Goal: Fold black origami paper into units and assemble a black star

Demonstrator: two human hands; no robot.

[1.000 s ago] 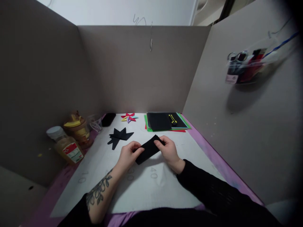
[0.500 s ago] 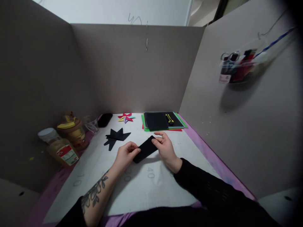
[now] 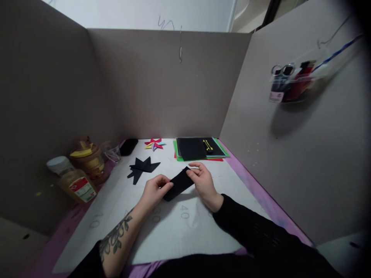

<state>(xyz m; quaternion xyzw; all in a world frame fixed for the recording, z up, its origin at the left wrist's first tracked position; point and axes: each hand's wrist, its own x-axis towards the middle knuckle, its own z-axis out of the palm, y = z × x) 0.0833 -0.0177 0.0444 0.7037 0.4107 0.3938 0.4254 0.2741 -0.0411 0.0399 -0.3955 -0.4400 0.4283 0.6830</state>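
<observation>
Both my hands hold a folded strip of black paper (image 3: pixel 179 183) just above the white mat (image 3: pixel 174 227). My left hand (image 3: pixel 153 191) pinches its near left end, thumb on top. My right hand (image 3: pixel 203 181) pinches the far right end, with the index finger stretched out over it. A folded black paper star shape (image 3: pixel 143 167) lies flat on the mat just beyond my left hand.
A stack of coloured sheets with a black one on top (image 3: pixel 199 148) lies at the back, with a small yellow thing on it. A multicoloured paper star (image 3: pixel 154 144) and a dark pouch (image 3: pixel 128 146) sit at the back left. Jars and bottles (image 3: pixel 77 175) stand along the left. Cardboard walls enclose the desk; a pouch with scissors (image 3: pixel 292 83) hangs on the right wall.
The paper strip and both hands stay nearly in place; a second ago the strip looked wider, now it is narrower. My view shifted slightly left.
</observation>
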